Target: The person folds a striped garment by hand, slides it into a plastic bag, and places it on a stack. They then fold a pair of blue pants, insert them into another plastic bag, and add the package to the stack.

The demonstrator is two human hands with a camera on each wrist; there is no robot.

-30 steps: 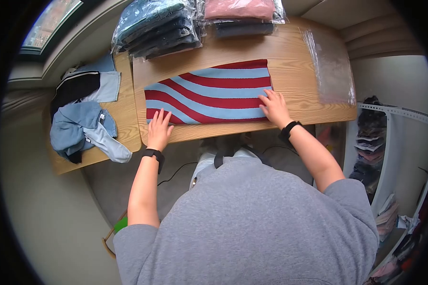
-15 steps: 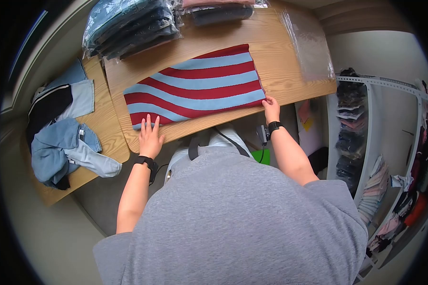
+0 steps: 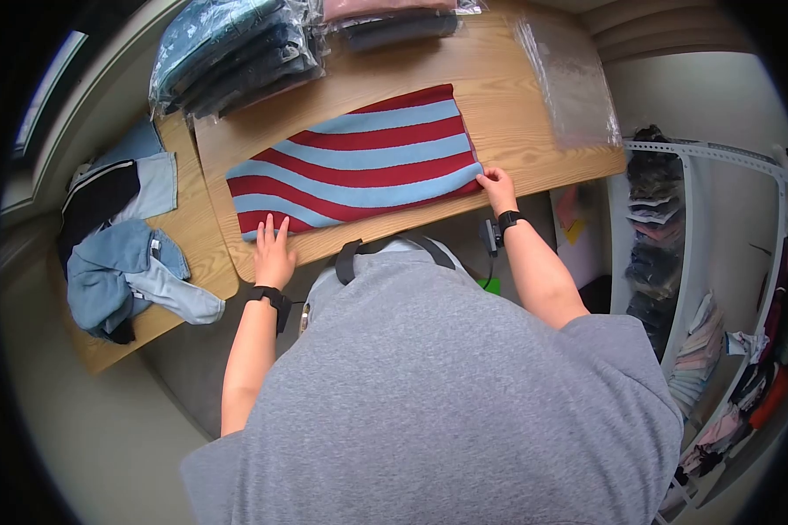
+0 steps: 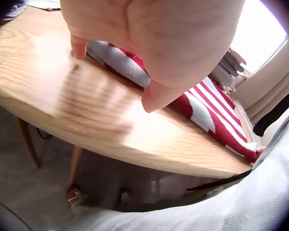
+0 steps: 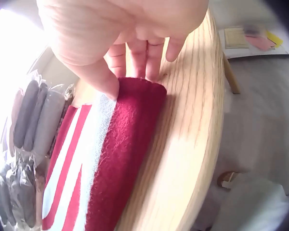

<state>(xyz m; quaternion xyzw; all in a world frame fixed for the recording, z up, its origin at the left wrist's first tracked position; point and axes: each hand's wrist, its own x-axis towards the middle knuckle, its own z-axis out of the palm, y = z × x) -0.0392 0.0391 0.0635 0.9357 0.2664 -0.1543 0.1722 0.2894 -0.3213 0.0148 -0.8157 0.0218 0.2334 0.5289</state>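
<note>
A folded knit piece (image 3: 359,157) in dark red and light blue stripes lies on the wooden table (image 3: 508,114). My left hand (image 3: 274,261) rests with its fingers spread at the near left corner; in the left wrist view the thumb and little finger reach down at the cloth's near edge. At the near right corner, my right hand (image 3: 500,192) pinches the knit. From the right wrist, the thumb (image 5: 108,84) lies on top of the striped end, and the other fingers sit behind its edge. The red near side (image 5: 123,139) bulges up there.
Bagged folded clothes (image 3: 236,52) are stacked at the back left, with another bagged stack (image 3: 394,26) beside them. Clear plastic bags (image 3: 569,83) lie at the right. Denim and black garments (image 3: 131,254) cover the side table. A shelf of clothes (image 3: 657,227) stands right.
My right hand went from lying on the right edge to pinching the near right corner, which has shifted slightly inward. The left hand stays at the left corner. The head view has turned.
</note>
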